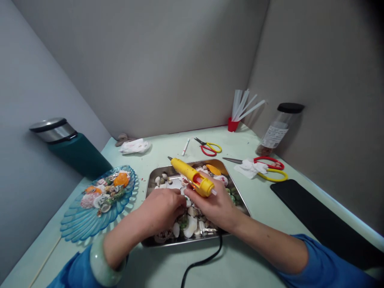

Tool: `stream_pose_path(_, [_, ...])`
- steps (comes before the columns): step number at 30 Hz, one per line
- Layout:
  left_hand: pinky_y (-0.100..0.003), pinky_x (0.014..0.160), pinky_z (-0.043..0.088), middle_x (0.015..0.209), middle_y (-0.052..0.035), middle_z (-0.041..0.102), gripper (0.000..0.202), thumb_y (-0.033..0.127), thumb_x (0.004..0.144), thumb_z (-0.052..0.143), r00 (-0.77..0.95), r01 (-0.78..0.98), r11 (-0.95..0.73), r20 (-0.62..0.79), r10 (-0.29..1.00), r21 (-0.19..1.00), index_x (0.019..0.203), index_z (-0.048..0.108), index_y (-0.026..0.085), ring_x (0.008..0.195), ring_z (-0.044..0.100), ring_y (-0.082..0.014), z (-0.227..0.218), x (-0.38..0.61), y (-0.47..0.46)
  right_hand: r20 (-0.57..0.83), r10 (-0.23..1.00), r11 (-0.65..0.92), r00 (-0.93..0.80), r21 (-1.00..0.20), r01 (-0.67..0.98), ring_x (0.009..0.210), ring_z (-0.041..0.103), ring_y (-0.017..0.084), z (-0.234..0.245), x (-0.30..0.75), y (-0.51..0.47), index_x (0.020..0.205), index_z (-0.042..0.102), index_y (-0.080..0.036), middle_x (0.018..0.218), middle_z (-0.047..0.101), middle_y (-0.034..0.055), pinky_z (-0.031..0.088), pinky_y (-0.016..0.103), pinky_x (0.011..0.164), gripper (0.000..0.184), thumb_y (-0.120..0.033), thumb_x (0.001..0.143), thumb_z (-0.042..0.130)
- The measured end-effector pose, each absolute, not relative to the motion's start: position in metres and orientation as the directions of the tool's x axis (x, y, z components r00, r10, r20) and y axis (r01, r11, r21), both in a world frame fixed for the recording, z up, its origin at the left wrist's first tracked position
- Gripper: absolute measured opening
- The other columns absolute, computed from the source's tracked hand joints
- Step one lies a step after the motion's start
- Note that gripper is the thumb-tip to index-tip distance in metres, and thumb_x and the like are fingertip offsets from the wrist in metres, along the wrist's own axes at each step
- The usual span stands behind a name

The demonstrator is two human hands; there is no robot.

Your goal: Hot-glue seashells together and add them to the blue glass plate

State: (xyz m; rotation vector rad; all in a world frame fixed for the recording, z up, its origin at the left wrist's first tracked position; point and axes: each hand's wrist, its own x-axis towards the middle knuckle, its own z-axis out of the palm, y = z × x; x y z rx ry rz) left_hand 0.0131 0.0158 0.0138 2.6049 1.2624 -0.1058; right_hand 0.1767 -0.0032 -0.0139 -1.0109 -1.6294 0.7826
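My right hand [213, 206] is closed around a yellow glue gun [192, 177], whose nozzle points up and to the left over a steel tray [240, 196] full of seashells. Its black cord [201, 262] trails off the tray's front edge. My left hand [162, 210] hovers over the shells in the tray with its fingers curled together, pinching something too small to make out, right beside the right hand's fingers.
A blue glass shell-shaped dish [90, 220] with glued shells lies left. Behind the tray: a white marker [186, 147], small scissors [210, 148], larger scissors [268, 168] on a tissue, a red cup of glue sticks [233, 124], a jar [277, 132]. A black pad [315, 220] lies right, a green bin [69, 148] left.
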Motion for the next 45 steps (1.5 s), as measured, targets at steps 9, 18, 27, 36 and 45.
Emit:
stream_pose_path(9, [-0.030, 0.066, 0.044, 0.082, -0.0103, 0.069, 0.016, 0.014, 0.075, 0.048, 0.580, 0.808, -0.536, -0.170, 0.797, 0.245, 0.079, 0.063, 0.016, 0.074, 0.063, -0.0231, 0.004, 0.022, 0.010, 0.422, 0.898, 0.440, -0.126, -0.866, 0.237, 0.076, 0.059, 0.017, -0.013, 0.178, -0.003, 0.090, 0.057, -0.018, 0.083, 0.063, 0.0019, 0.045, 0.028, 0.070, 0.011, -0.018, 0.080, 0.059])
stream_pose_path(18, [-0.022, 0.055, 0.039, 0.070, -0.0003, 0.065, 0.010, 0.017, 0.075, 0.046, 0.534, 0.815, -0.449, -0.172, 0.828, 0.368, 0.075, 0.056, 0.019, 0.062, 0.058, -0.0142, 0.012, 0.008, 0.011, 0.425, 0.896, 0.444, -0.131, -0.866, 0.229, 0.076, 0.060, 0.017, -0.015, 0.177, -0.003, 0.090, 0.056, -0.019, 0.083, 0.063, 0.0014, 0.045, 0.028, 0.069, 0.010, -0.018, 0.081, 0.058])
stream_pose_path(27, [-0.028, 0.070, 0.043, 0.086, -0.0088, 0.069, 0.013, 0.016, 0.076, 0.051, 0.456, 0.863, -0.390, -0.162, 0.875, 0.321, 0.082, 0.063, 0.018, 0.079, 0.063, -0.0213, 0.007, 0.025, 0.019, 0.428, 0.894, 0.447, -0.130, -0.864, 0.230, 0.079, 0.060, 0.018, -0.015, 0.177, -0.001, 0.095, 0.057, -0.019, 0.088, 0.064, 0.0025, 0.046, 0.028, 0.072, 0.015, -0.018, 0.080, 0.058])
stream_pose_path(36, [-0.032, 0.074, 0.044, 0.088, -0.0098, 0.069, 0.011, 0.015, 0.074, 0.055, 0.437, 0.846, -0.361, -0.123, 0.891, 0.392, 0.081, 0.063, 0.018, 0.083, 0.063, -0.0236, -0.001, 0.027, 0.018, 0.421, 0.899, 0.438, -0.122, -0.865, 0.246, 0.078, 0.059, 0.019, -0.010, 0.178, -0.004, 0.091, 0.058, -0.019, 0.084, 0.063, 0.0030, 0.046, 0.030, 0.073, 0.011, -0.019, 0.080, 0.059])
stream_pose_path(45, [-0.026, 0.050, 0.045, 0.055, 0.0042, 0.054, 0.013, 0.030, 0.081, 0.050, 0.285, 0.631, -0.103, -0.106, 0.953, 0.769, 0.076, 0.047, 0.020, 0.050, 0.055, -0.0143, 0.013, 0.014, 0.012, 0.409, 0.911, 0.410, -0.055, -0.886, 0.217, 0.082, 0.060, 0.019, -0.010, 0.177, -0.004, 0.093, 0.057, -0.019, 0.090, 0.064, 0.0024, 0.046, 0.030, 0.074, 0.011, -0.020, 0.083, 0.058])
